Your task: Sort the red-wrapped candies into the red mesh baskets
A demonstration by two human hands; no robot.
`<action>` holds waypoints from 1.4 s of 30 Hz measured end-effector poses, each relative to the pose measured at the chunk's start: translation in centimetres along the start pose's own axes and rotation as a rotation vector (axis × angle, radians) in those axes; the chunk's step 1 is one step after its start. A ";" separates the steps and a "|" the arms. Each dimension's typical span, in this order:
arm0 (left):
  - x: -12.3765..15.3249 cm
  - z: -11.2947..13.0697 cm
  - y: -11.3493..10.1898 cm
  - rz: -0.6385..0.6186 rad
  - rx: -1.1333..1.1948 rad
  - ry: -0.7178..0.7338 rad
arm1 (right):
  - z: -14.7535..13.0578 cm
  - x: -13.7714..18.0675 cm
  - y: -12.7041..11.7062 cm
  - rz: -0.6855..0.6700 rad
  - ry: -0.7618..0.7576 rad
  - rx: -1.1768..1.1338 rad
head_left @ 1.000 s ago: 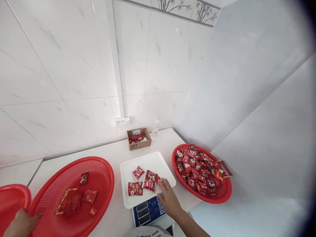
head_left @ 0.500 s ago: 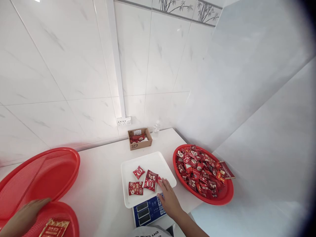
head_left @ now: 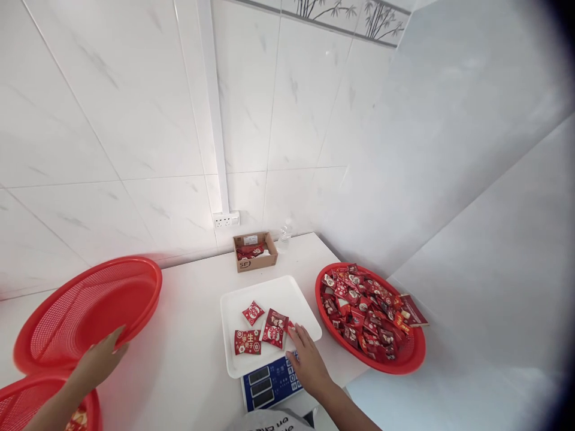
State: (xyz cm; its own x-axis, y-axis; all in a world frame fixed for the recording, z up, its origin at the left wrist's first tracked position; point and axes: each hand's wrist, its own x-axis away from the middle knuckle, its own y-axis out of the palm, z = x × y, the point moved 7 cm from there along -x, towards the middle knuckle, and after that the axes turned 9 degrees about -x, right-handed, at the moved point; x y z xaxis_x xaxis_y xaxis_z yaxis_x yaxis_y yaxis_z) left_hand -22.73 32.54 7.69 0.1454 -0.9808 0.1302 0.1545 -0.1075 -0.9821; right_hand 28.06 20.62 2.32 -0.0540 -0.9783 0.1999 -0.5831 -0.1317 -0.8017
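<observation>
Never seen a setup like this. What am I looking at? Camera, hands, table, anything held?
No machine here: a person works bare-handed, and the view is from a camera on their head, looking forward and down.

On the white table, a blue scale carries a white tray with red packets. To the right is a red basket heaped with more; behind the tray are a box and a clear bottle.

The right hand rests at the tray's right side, fingertips by a partly covered packet; I can't tell if it's gripped. The left hand is at the near rim of the back left basket, perhaps holding it. A front left basket is partly out of frame.
</observation>
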 end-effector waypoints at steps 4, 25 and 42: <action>-1.6 1.8 1.9 -0.074 -0.044 -0.021 | -0.4 0.0 -0.4 -0.008 -0.013 -0.001; 7.9 17.3 2.2 -0.020 -0.023 0.322 | -0.8 -2.4 -3.4 0.109 -0.009 -0.074; 11.2 30.5 7.2 -0.159 -0.046 0.700 | -6.0 -2.3 -1.0 0.002 -0.298 -0.053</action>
State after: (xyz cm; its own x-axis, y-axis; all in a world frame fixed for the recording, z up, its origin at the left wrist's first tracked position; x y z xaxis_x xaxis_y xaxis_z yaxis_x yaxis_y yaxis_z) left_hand 9.77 25.76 6.21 -0.5386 -0.8254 0.1694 0.0784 -0.2493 -0.9652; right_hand 23.95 24.01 6.06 0.1807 -0.9834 0.0174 -0.6253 -0.1286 -0.7698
